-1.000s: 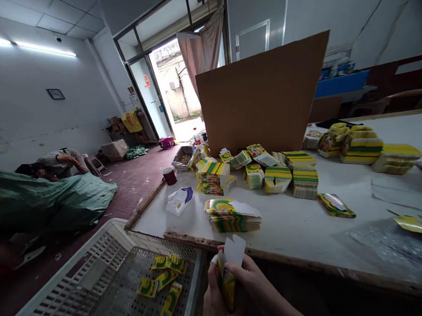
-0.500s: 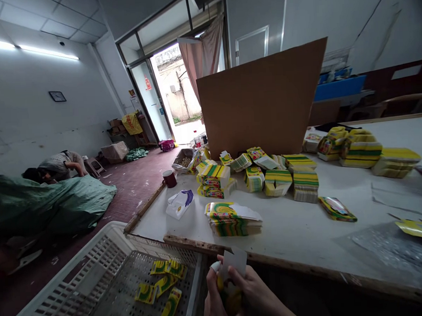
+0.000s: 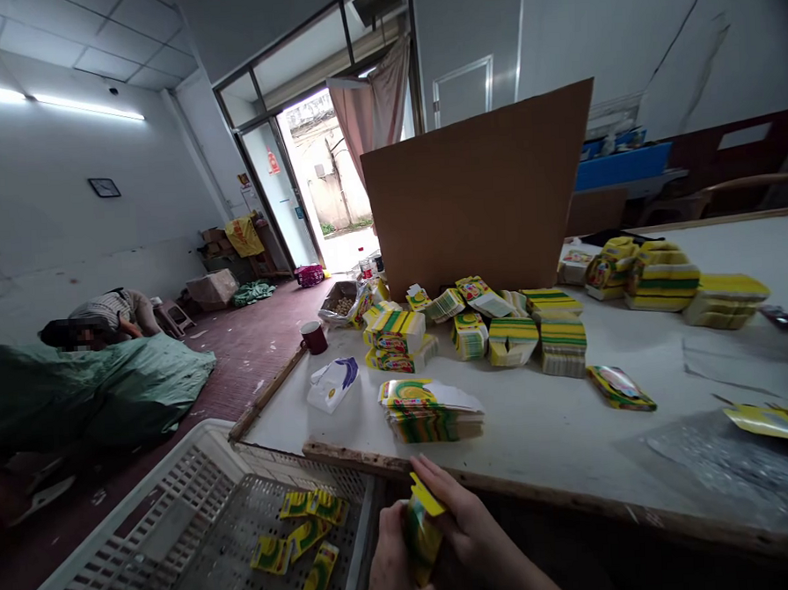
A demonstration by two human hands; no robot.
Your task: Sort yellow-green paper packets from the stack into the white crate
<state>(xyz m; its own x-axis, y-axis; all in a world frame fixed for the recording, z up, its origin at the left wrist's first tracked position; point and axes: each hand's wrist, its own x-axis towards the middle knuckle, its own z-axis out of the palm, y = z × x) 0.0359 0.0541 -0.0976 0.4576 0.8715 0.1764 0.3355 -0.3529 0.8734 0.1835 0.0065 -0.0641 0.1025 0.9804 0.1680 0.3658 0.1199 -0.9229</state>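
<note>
Just below the table's front edge, a small yellow and green printed box (image 3: 421, 538) stands between my hands. My left hand (image 3: 395, 555) wraps around it from the left. My right hand (image 3: 464, 518) closes on it from the right, its fingers at the yellow flap on top. What the box contains is hidden. Beyond my hands a fanned stack of flat printed cartons (image 3: 433, 410) lies on the white table (image 3: 540, 437). To the left, several yellow packets (image 3: 316, 579) lie in a white plastic crate (image 3: 197, 455).
More carton bundles (image 3: 561, 343) line the table before a large cardboard sheet (image 3: 474, 198). A dark red mug (image 3: 313, 337) and a white and purple tissue pack (image 3: 333, 384) sit at left; plastic film (image 3: 726, 467) lies right. A person (image 3: 108, 319) bends over green sheeting (image 3: 141, 387).
The pale flap that stood up from the box is no longer seen; its yellow top flap now shows. My right fingers have moved over its top. The view has shifted slightly.
</note>
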